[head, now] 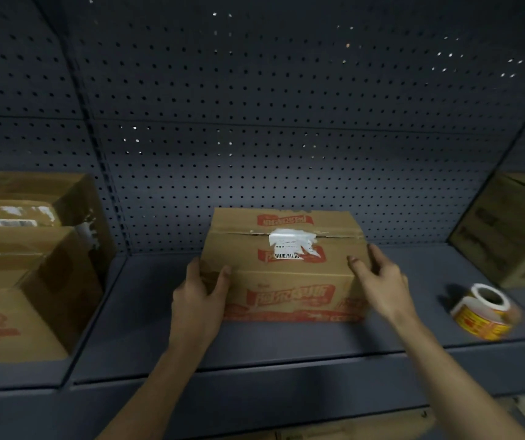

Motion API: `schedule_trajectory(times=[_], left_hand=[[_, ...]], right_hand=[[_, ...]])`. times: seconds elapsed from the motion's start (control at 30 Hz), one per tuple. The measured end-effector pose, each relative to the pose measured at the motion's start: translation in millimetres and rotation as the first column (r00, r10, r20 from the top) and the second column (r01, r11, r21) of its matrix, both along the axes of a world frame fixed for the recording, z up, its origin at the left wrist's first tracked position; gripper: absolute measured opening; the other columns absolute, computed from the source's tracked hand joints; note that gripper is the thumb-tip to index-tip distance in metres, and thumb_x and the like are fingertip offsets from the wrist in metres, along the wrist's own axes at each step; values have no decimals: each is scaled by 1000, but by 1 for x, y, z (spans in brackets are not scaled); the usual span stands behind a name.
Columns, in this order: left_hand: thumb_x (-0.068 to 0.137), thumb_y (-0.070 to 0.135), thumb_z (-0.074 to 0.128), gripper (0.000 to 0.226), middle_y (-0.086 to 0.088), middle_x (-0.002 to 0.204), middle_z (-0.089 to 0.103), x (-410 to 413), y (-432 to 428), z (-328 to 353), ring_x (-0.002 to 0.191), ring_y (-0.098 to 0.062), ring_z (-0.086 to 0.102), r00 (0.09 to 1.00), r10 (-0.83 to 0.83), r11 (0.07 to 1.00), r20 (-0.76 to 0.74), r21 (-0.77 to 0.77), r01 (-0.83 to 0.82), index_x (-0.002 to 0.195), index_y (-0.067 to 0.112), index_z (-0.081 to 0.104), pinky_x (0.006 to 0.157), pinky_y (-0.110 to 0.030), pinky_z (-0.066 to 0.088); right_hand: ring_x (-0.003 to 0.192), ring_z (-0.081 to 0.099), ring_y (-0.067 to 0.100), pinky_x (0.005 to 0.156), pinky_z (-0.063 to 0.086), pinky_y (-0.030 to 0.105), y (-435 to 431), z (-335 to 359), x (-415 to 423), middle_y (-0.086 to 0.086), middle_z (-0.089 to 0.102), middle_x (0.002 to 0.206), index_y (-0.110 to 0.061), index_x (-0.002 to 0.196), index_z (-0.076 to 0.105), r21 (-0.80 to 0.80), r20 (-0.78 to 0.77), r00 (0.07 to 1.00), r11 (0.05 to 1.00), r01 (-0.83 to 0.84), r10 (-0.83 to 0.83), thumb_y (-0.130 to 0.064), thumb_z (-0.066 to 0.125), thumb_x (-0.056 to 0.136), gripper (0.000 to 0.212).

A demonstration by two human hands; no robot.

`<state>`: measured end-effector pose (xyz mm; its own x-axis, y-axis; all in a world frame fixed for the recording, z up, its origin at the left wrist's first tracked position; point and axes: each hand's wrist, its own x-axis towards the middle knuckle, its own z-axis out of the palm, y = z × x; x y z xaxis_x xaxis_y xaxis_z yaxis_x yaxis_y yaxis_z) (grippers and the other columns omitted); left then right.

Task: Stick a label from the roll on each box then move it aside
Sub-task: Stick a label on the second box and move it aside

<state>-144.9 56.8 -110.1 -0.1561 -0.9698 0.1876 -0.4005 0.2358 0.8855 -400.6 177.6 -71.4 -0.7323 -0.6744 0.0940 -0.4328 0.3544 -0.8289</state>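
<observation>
A box (pixel 286 277) sat on the shelf (pixel 286 344), its long axis running left to right, directly ahead of both hands. The left hand (pixel 197 296) gripped the box's near left corner. The right hand (pixel 381 281) lay spread over its right top corner, fingers nearly straight. The roll (pixel 485 311) lay right of the box, nearer the right hand.

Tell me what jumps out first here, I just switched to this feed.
A cardboard box with red print and a torn white sticker sits central on the shelf; the left hand grips its left corner, the right hand lies spread on its right corner. A yellow label roll lies further right, stacked boxes far left.
</observation>
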Motion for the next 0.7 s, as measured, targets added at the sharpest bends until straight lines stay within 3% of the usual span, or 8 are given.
schedule_trajectory(times=[0.1,0.27,0.43,0.6,0.7], left_hand=[[93,51,57,49,12,94,60,-14,3,0,82,2,55,999,-38,999,-7,10,38,128,17,52,63,-14,40],[91,52,56,54,1,95,61,-25,4,-4,87,-22,61,999,-35,999,-9,-4,35,128,13,49,68,-30,47],[90,52,58,54,6,88,57,-28,4,-6,85,-24,59,1000,-13,1000,3,3,13,125,12,49,71,-33,47],[90,50,61,57,0,104,59,-31,5,-3,94,-20,57,999,-3,1000,-41,31,4,131,13,49,78,-30,46],[91,45,62,53,1,106,58,-33,10,-1,96,-19,55,998,1,1000,-57,2,-1,130,11,50,78,-28,44]], right_hand=[[129,51,29,104,39,33,5,0,-15,8,63,131,-19,147,45,3,-3,1000,1000,6,-6,-35,59,98,54],[129,52,28,104,39,32,0,-6,-33,9,62,133,-16,150,40,21,8,1000,1000,-5,5,-35,60,97,60],[132,51,27,108,37,29,-9,-14,-48,9,59,139,-16,154,34,17,37,999,1000,2,-3,-39,63,95,69],[127,54,24,98,35,21,-10,-15,-53,6,62,134,-18,152,38,7,20,1000,1000,-19,19,-38,62,95,65],[127,54,25,102,39,27,-10,-15,-54,7,62,134,-18,153,36,8,12,999,1000,-30,30,-37,61,96,65]])
